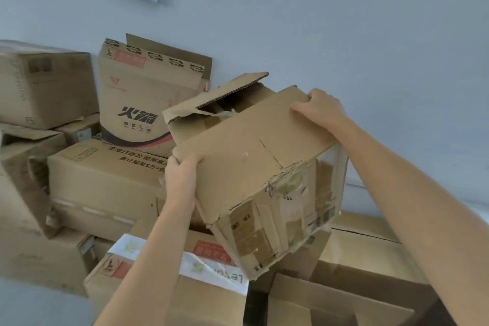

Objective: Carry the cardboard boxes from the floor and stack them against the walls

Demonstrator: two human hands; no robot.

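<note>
left hand (182, 174) grips the near left edge of the held box (251, 156), fingers wrapped round the corner. right hand (321, 111) is curled over its far upper corner. i read the diagonal grip as deliberate: opposite corners let me steer a worn carton without crushing its soft sides.

the box is in the air, clear of the floor, tipped over the stack and just short of the wall (357, 34). below it lies the white-taped box (164, 280). behind it are the wide printed box (105, 174) and, upright on that, the tall printed box (137, 103). those cartons sit close against the wall, which is where the task wants this one too.

the taped end faces me and down to the right. the torn flaps (219, 92) gape at the far upper left, towards the wall. the carton looks nearly cubic, so i can't call the long axis firmly; my best reading is that it runs from the taped end up and away to the open end, tilted rather than level. i judge it needs levelling before it can sit flat on the pile.
</note>
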